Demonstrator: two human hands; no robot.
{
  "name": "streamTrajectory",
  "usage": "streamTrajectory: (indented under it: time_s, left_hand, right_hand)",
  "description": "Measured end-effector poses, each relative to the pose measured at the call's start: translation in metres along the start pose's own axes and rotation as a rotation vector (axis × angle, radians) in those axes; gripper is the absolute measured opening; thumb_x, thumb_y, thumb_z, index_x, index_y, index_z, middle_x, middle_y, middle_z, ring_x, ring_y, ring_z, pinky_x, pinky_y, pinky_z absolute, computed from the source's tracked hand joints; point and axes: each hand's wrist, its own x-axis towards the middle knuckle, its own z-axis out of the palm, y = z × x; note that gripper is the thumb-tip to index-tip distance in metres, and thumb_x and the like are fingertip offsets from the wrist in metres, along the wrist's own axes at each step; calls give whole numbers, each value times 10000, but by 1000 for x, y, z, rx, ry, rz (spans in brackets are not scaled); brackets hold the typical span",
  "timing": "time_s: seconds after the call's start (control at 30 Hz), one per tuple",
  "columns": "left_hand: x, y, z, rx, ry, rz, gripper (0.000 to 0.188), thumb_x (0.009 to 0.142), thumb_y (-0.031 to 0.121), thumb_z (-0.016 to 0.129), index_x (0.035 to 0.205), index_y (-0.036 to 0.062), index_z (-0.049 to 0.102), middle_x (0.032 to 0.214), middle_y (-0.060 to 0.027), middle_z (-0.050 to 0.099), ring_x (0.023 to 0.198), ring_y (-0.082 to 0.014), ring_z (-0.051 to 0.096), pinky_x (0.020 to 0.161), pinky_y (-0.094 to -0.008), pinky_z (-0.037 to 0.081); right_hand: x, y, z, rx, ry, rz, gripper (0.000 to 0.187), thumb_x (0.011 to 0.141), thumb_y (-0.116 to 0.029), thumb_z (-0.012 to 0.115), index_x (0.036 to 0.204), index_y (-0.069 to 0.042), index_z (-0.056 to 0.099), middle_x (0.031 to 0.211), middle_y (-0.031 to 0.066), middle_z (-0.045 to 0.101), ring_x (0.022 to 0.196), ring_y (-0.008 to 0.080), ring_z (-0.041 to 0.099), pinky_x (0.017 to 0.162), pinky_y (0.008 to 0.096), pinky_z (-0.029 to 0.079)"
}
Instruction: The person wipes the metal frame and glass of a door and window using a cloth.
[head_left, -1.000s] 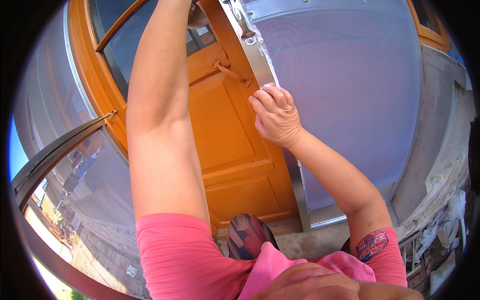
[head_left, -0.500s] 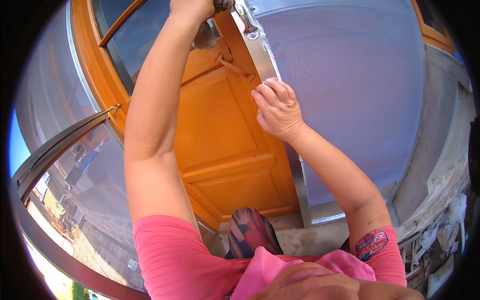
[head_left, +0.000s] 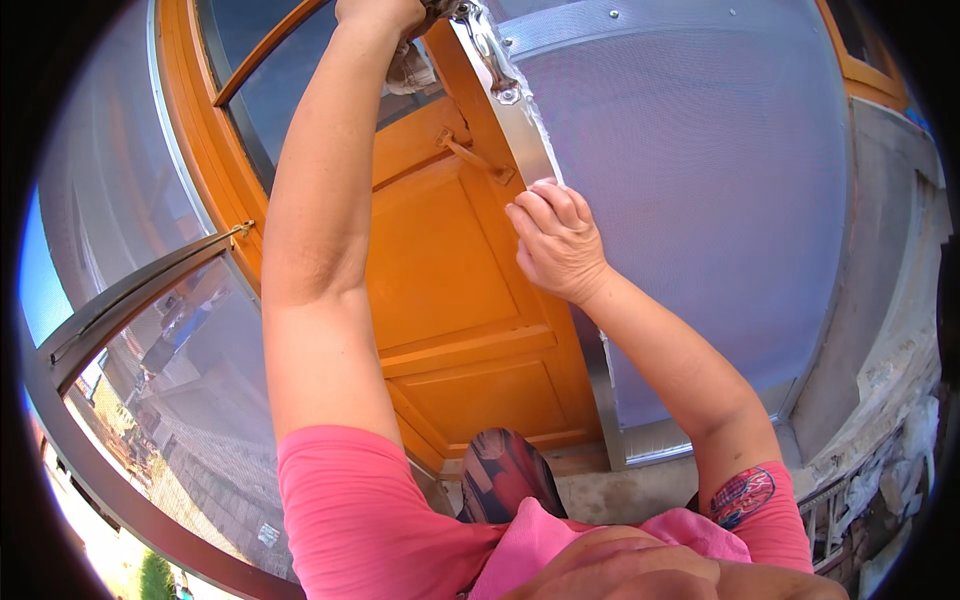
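Note:
My left hand (head_left: pixel 385 12) is raised at the top edge of the view. Its fingers are partly cut off and closed on a crumpled brownish cloth (head_left: pixel 408 70), part of which hangs below the hand. Lower and to the right, my right hand (head_left: pixel 560 240) is closed round the edge of a screen door (head_left: pixel 690 210) with bluish-grey mesh and a silver metal frame. A ragged white strip (head_left: pixel 545 140) runs down that edge to my right fingers. Above them, a shiny metal pull handle (head_left: pixel 495 65) is fixed to the frame.
Behind the screen door stands an orange wooden door (head_left: pixel 450 260) with glass panes and its own handle (head_left: pixel 475 160). A brown-framed screen panel (head_left: pixel 200 400) is at the left. A grey wall (head_left: pixel 880 220) and heaped debris (head_left: pixel 900 480) lie at the right.
The doors sit slightly lower in the view. My left hand is a little higher against the screen door, with the cloth. My right hand keeps its hold on the edge.

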Motion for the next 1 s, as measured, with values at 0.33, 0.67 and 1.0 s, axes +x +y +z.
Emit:
streamTrajectory:
  time_s: [0.33,0.67,1.0]
  left_hand:
    - [68,-4,-20,-27,38,-176,331,882,195,662,1207,141,687,1156,-178,728,1079,-346,715,908,-457,582]
    - [49,-1,-19,-6,29,-61,298,908,203,639,1194,137,689,1126,-176,727,1062,-339,714,888,-464,582]
    - [38,-2,-11,-25,73,-27,337,883,195,655,1216,157,684,1055,-178,734,992,-356,722,854,-464,584]
  right_hand:
    - [3,2,-4,37,8,-2,365,741,-107,650,1103,-73,685,1214,40,556,1283,242,469,1149,393,346]
    - [1,2,-3,59,-23,15,420,731,-104,688,1151,-84,685,1262,37,556,1305,235,453,1133,417,348]
    - [0,0,-1,48,-18,-1,414,727,-102,679,1140,-80,677,1246,43,556,1305,242,456,1135,410,351]
